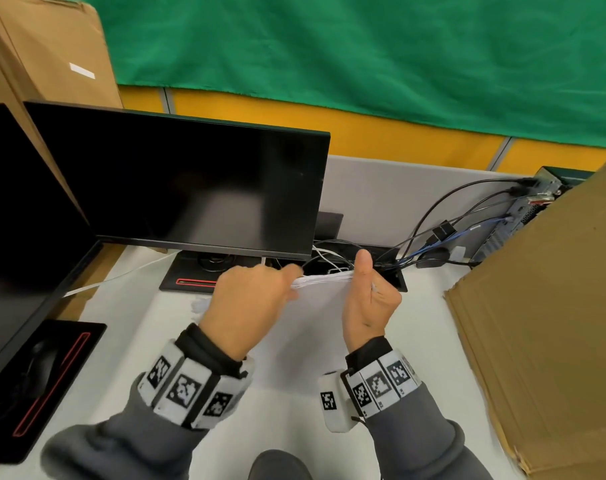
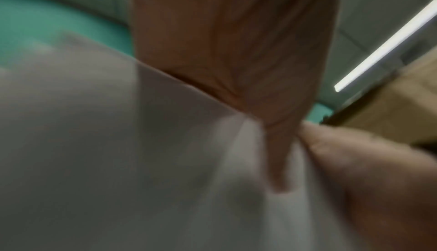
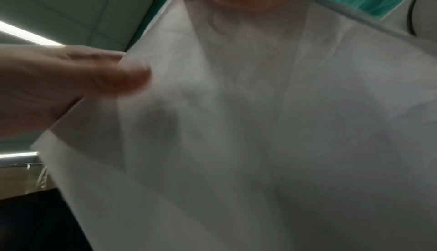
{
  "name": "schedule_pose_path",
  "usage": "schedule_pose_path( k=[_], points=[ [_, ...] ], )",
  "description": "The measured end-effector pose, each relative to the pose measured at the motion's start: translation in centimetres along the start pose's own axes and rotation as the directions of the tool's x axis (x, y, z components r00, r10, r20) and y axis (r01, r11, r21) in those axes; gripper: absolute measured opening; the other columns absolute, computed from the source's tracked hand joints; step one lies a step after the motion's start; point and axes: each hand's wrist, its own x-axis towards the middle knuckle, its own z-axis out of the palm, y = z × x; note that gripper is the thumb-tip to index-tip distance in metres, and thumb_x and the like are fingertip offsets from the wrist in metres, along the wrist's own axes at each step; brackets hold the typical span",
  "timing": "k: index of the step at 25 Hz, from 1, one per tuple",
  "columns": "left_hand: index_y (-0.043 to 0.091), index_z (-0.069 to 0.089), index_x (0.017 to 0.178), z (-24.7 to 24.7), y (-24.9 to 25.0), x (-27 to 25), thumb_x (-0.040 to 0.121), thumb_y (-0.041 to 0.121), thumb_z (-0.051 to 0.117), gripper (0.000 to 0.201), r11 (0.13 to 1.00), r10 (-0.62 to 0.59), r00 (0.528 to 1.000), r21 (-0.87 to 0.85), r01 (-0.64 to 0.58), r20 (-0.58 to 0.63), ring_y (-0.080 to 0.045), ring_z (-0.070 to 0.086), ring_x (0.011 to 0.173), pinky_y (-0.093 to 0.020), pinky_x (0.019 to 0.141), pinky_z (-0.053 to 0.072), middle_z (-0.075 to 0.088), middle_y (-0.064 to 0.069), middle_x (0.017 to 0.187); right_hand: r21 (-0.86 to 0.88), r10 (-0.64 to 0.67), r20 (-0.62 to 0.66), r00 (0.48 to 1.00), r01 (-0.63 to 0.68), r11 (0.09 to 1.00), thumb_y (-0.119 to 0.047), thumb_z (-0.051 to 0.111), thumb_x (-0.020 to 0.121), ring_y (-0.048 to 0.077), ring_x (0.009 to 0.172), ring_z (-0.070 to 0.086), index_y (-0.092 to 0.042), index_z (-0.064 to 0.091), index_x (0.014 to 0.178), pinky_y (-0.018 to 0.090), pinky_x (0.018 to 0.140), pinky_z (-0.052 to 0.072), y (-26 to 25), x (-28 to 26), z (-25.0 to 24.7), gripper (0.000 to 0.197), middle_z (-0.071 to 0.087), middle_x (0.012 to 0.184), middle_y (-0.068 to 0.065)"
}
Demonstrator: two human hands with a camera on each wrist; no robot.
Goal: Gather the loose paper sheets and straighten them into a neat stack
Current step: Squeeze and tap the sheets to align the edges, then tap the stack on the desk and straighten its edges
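A bundle of white paper sheets (image 1: pixel 324 280) stands on edge above the white desk, held between both hands. My left hand (image 1: pixel 251 299) grips its left end with curled fingers. My right hand (image 1: pixel 369 292) grips the right end, thumb up against the near face. The top edges look ragged, not flush. In the left wrist view the blurred sheets (image 2: pixel 118 143) fill the frame below my fingers (image 2: pixel 279 161). In the right wrist view the sheets (image 3: pixel 260 133) cover most of the picture, with the thumb (image 3: pixel 106 75) pressed on them.
A black monitor (image 1: pixel 190 181) stands just behind the hands, a second one (image 1: pixel 24 220) at the left. A tangle of cables (image 1: pixel 433 244) runs to a small computer at the back right. A large cardboard box (image 1: pixel 551 323) borders the desk (image 1: pixel 287 403) on the right.
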Motion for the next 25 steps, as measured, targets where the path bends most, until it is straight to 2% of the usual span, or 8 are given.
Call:
schedule_pose_path(
  k=[4,8,10,13,15,19,22,25],
  points=[
    [0.021,0.067,0.074,-0.4,-3.4,0.4,0.076,0.032,0.069,0.012,0.972,-0.172,0.981,-0.146,0.184,0.089,-0.035,0.058,0.045,-0.03,0.043,0.037,0.058,-0.011,0.047,-0.186,-0.029,0.363,0.931,0.103,0.977,-0.042,0.057,0.079,0.001,0.081,0.059,-0.031,0.066,0.086,0.017,0.074,0.046,0.2,1.8,-2.5,0.016,0.066,0.084,-0.019],
    [0.02,0.065,0.072,-0.9,-8.5,-2.5,0.085,0.031,0.06,0.018,0.691,-0.413,0.903,-0.606,0.394,0.117,-0.02,0.06,0.057,-0.026,0.054,0.043,0.057,0.006,0.052,-0.511,0.313,0.298,0.902,-0.127,0.85,-0.061,0.08,0.047,0.006,0.131,0.036,-0.031,0.029,0.144,0.03,0.108,0.032,4.5,2.5,-9.6,0.113,0.038,0.144,-0.01],
    [0.021,0.067,0.071,0.5,-9.5,-4.8,0.082,0.03,0.063,0.015,0.404,-0.494,0.823,-0.763,0.504,0.282,-0.017,0.064,0.067,-0.02,0.054,0.047,0.067,0.01,0.055,-0.412,0.544,0.293,0.787,-0.409,0.814,-0.058,0.087,0.04,0.013,0.135,0.036,-0.036,0.023,0.145,0.04,0.111,0.034,6.5,1.4,-12.0,0.126,0.034,0.149,-0.007],
    [0.018,0.07,0.078,3.1,-8.5,-7.9,0.078,0.036,0.065,0.019,0.112,-0.479,0.728,-0.789,0.605,0.49,-0.024,0.069,0.074,-0.025,0.059,0.048,0.075,0.013,0.066,-0.212,0.676,0.44,0.591,-0.663,0.718,-0.028,0.088,0.058,0.028,0.118,0.061,-0.014,0.046,0.135,0.047,0.1,0.05,6.8,0.6,-12.8,0.089,0.06,0.135,0.013],
    [0.019,0.069,0.081,3.9,-7.5,-8.5,0.082,0.027,0.063,0.01,0.066,-0.526,0.691,-0.786,0.615,0.496,-0.023,0.068,0.077,-0.025,0.06,0.047,0.075,0.008,0.065,-0.236,0.631,0.451,0.631,-0.597,0.766,-0.027,0.091,0.05,0.032,0.106,0.068,-0.004,0.061,0.12,0.044,0.089,0.056,5.0,1.4,-11.9,0.08,0.07,0.118,0.016],
    [0.025,0.066,0.088,3.8,-8.4,-7.8,0.079,0.012,0.063,0.016,-0.023,-0.577,0.743,-0.915,0.402,0.34,0.004,0.068,0.076,-0.01,0.064,0.052,0.074,0.024,0.076,-0.047,0.301,0.52,0.799,-0.325,0.945,-0.01,0.072,0.067,0.024,0.105,0.067,-0.022,0.067,0.108,0.037,0.087,0.058,0.0,4.5,-10.5,0.043,0.074,0.112,0.003],
    [0.017,0.068,0.087,6.3,-8.6,-9.1,0.058,0.025,0.081,0.033,-0.128,-0.524,0.726,-0.884,0.449,0.445,-0.001,0.069,0.073,-0.014,0.063,0.054,0.076,0.017,0.079,-0.122,0.338,0.54,0.771,-0.325,0.938,-0.022,0.085,0.055,0.024,0.092,0.069,-0.017,0.069,0.102,0.027,0.067,0.059,1.9,3.4,-11.1,0.05,0.077,0.098,0.0],
    [0.018,0.073,0.078,10.9,-6.7,-11.6,0.053,0.014,0.086,0.028,-0.206,-0.514,0.605,-0.772,0.602,0.609,-0.017,0.07,0.084,-0.015,0.06,0.054,0.077,0.01,0.073,-0.323,0.544,0.497,0.676,-0.438,0.839,-0.045,0.095,0.03,0.034,0.094,0.071,-0.012,0.076,0.09,0.029,0.072,0.057,7.1,-0.1,-12.1,0.071,0.079,0.093,0.006]
  ],
)
